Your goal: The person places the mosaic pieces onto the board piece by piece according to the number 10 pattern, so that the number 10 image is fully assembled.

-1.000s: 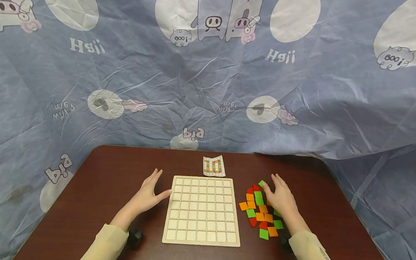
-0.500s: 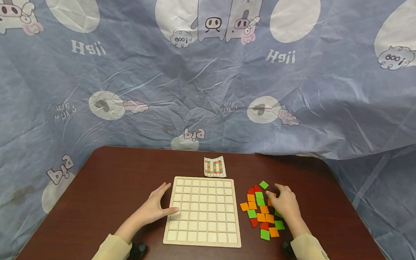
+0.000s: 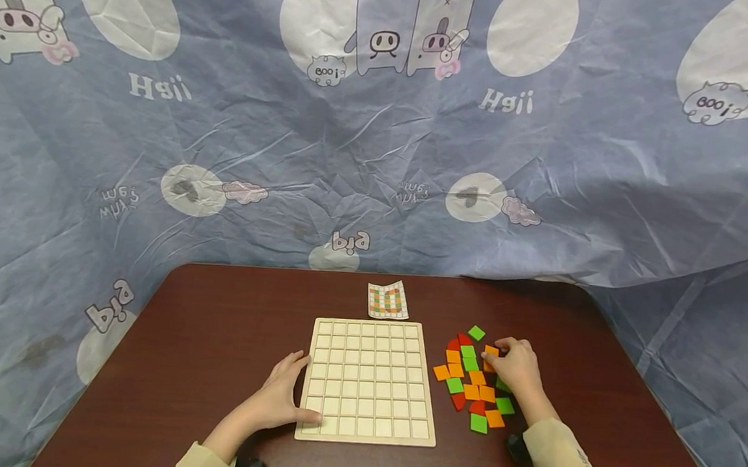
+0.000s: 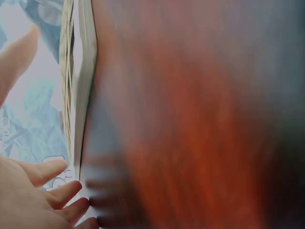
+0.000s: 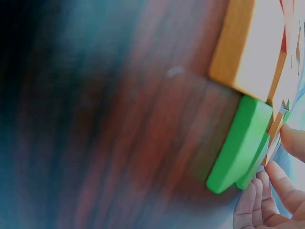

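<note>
A pale wooden grid board (image 3: 369, 382) lies on the table. My left hand (image 3: 277, 400) spreads at its left side, thumb over the lower left corner cells and fingers by the left edge. In the left wrist view, the fingers (image 4: 62, 191) reach toward the board's side (image 4: 85, 71). My right hand (image 3: 521, 367) is over the far right part of a spread of coloured tiles. Its thumb (image 5: 293, 140) and index finger pinch an orange square tile (image 3: 492, 350) at opposite edges, still low among the others. The remaining fingers curl beside it and hide several green tiles.
Several orange squares (image 3: 471, 392), green squares (image 3: 479, 423) and red curved-edge pieces (image 3: 458, 401) lie right of the board. One green tile (image 3: 476, 332) sits apart at the back. A creased pattern card (image 3: 387, 301) lies behind the board. A patterned cloth (image 3: 379, 154) hangs behind the table.
My left hand has come nearer along the board's left side, its thumb now over the lower left corner. My right hand has lowered and closed its thumb and index finger around an orange tile.
</note>
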Motion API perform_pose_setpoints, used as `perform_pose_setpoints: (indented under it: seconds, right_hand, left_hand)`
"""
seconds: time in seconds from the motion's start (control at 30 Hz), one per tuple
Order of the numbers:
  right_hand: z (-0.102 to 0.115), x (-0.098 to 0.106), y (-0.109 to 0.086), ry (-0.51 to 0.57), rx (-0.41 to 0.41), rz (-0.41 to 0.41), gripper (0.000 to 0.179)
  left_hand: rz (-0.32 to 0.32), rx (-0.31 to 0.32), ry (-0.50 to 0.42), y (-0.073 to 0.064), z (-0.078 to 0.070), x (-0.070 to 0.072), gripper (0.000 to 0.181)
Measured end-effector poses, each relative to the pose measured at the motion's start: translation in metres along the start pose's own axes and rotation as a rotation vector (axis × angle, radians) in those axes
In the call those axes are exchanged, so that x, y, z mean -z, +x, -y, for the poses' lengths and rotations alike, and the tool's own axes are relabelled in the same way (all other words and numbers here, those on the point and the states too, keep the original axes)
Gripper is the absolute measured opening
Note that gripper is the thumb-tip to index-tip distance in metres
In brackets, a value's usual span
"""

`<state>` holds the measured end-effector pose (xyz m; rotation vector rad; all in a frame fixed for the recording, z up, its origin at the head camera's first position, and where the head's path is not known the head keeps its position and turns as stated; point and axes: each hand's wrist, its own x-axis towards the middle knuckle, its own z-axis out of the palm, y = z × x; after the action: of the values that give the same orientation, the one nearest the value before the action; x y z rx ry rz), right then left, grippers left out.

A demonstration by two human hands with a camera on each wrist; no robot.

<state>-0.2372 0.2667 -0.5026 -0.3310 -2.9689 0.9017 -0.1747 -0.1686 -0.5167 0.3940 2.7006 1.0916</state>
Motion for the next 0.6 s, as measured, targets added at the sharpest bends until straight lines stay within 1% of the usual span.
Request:
perform_pose_setpoints:
  seconds: [0.17, 0.37, 0.47, 0.6]
  right_hand:
    - [0.0, -0.001, 0.003, 0.036, -0.03, -0.006, 0.042]
    - [0.005, -0.001, 0.004, 0.072, -0.061, 0.004, 0.036]
    - [0.009, 0.001, 0.004, 0.057, -0.067, 0.019, 0.033]
    - [0.013, 0.002, 0.004, 0.035, -0.067, 0.059, 0.033]
  left_hand:
    - [0.007, -0.003, 0.004, -0.006, 0.001, -0.005, 0.116]
    - [0.003, -0.037, 0.004, -0.013, 0.003, -0.009, 0.121]
    - [-0.002, -0.048, 0.002, -0.017, 0.004, -0.011, 0.123]
    - [-0.02, -0.054, -0.003, -0.02, 0.003, -0.013, 0.122]
